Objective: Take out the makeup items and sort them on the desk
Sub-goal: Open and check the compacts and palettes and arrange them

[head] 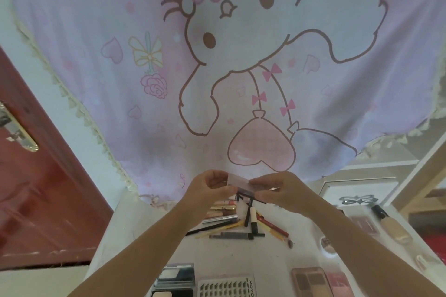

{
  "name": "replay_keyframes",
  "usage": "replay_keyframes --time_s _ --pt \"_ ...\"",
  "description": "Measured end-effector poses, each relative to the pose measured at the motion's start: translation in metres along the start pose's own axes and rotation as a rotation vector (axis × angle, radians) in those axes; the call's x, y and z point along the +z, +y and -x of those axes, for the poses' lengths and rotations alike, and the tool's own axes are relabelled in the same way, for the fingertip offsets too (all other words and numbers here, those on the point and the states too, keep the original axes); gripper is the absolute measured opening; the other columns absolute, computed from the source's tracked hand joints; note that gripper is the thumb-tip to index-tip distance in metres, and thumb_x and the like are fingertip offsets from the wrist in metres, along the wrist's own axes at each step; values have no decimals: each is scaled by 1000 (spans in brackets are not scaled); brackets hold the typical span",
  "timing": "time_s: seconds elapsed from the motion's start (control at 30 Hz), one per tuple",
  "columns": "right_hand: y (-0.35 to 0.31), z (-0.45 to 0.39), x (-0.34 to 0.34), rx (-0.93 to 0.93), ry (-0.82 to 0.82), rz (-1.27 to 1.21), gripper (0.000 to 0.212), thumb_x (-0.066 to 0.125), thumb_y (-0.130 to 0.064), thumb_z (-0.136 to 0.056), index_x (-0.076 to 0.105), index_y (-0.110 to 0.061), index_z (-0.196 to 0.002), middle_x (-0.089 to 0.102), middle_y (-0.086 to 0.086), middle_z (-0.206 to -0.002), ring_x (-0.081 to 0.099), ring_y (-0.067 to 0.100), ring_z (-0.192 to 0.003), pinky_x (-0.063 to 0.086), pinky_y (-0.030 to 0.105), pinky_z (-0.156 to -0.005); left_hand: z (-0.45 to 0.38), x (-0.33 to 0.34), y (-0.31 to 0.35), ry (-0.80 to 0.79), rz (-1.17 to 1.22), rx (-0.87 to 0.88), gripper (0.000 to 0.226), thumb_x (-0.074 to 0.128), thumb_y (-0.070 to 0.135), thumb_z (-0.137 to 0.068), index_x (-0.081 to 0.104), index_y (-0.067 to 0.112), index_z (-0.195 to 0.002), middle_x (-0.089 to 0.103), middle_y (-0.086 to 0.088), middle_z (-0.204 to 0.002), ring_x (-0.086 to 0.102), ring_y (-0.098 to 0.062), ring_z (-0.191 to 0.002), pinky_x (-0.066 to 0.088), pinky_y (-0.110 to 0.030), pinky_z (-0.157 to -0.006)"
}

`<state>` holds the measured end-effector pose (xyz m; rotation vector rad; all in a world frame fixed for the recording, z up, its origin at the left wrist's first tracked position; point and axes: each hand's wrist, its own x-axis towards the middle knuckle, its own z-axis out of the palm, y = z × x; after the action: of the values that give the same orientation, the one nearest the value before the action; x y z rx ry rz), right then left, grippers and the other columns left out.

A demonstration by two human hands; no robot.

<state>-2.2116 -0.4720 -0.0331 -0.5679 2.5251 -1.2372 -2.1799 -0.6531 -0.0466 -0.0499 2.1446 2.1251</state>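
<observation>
Both hands are raised above the far part of the desk, and between them they hold a small flat clear case with a pinkish inside and a dark lower edge. The left hand has its fingers curled over the case's left end with the thumb beneath, and the right hand pinches the right end between thumb and bent fingers. The case sits level in the air, apart from the desk surface. Directly below it, toward the far edge of the desk, lies a loose heap of pencils, pens and slim tubes, several crossing one another, with gold-coloured lipstick tubes lined up at the heap's far side. A small brush lies at the heap's right end. At the near edge sit a black-framed compact, a card of false lashes just to its right, and an eyeshadow palette with a pink palette beside it. Along the right edge a foundation bottle with a black cap lies on its side, near a dark blush compact. A pink cartoon curtain hangs behind the desk, and a red door stands off the left edge.
</observation>
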Motion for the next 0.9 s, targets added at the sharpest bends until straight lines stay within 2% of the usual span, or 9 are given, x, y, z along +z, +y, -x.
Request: replay_keyframes --time_s 0.17,0.27,0.33,0.4,0.47,0.6,0.67,0.8,0.9 --pt "-2 -2 1 -7 1 37 37 60 -12 -85 58 -10 -121 64 6 -110 49 1 -61 38 0 -48 0 1 2 -12 29 -32 24 58 -7 -81 56 16 -89 64 0 -88 62 -13 -82 52 -18 -74" --pt "-3 -2 0 6 0 50 37 59 -13 -85 57 -9 -122 65 7 -110 48 3 -60 39 2 -48 0 4 3 8 25 -51 23 57 -6 -82 55 17 -87 63 -2 -90 60 -20 -90 49 -29 -86" --pt "-4 -3 -1 10 3 50 36 59 -14 -85 58 -11 -121 66 7 -111 55 7 -68 44 7 -60 0 6 5 16 21 -61 23 56 -5 -83 55 18 -87 62 -3 -91 58 -23 -96 46 -35 -94" --pt "-4 -3 -1 34 10 62 35 59 -16 -85 59 -12 -120 67 8 -112 62 22 -87 51 23 -80 -1 6 5 15 24 -68 23 56 -5 -83 55 18 -87 62 -3 -92 57 -25 -99 45 -37 -98" --pt "-4 -4 -1 55 10 60 35 59 -17 -85 59 -13 -119 67 11 -111 60 31 -100 49 32 -87 -1 6 4 16 36 -73 23 55 -6 -83 55 17 -87 61 -4 -91 57 -26 -100 44 -38 -99" --pt "-4 -7 1 56 22 27 34 59 -16 -85 60 -11 -119 67 14 -109 57 32 -90 40 14 -65 -2 4 2 14 72 -70 23 54 -7 -84 56 15 -87 62 -5 -90 58 -23 -92 47 -33 -90" --pt "-4 -7 2 66 24 5 34 60 -15 -85 60 -11 -118 66 14 -110 54 26 -83 37 13 -62 -2 3 0 8 81 -65 23 53 -8 -84 56 15 -87 62 -5 -89 59 -20 -86 48 -27 -85" --pt "-2 -6 6 64 3 -12 35 60 -14 -85 59 -8 -119 66 12 -108 50 10 -67 38 7 -56 -2 2 -4 -1 81 -78 24 52 -8 -84 56 15 -88 62 -4 -90 59 -19 -87 47 -27 -85" --pt "3 -7 8 54 -1 -11 33 60 -13 -85 61 -6 -117 64 2 -95 49 6 -63 39 0 -48 0 -1 -8 -19 78 -73 27 53 -10 -83 57 16 -90 64 -3 -89 61 -18 -87 48 -27 -85"
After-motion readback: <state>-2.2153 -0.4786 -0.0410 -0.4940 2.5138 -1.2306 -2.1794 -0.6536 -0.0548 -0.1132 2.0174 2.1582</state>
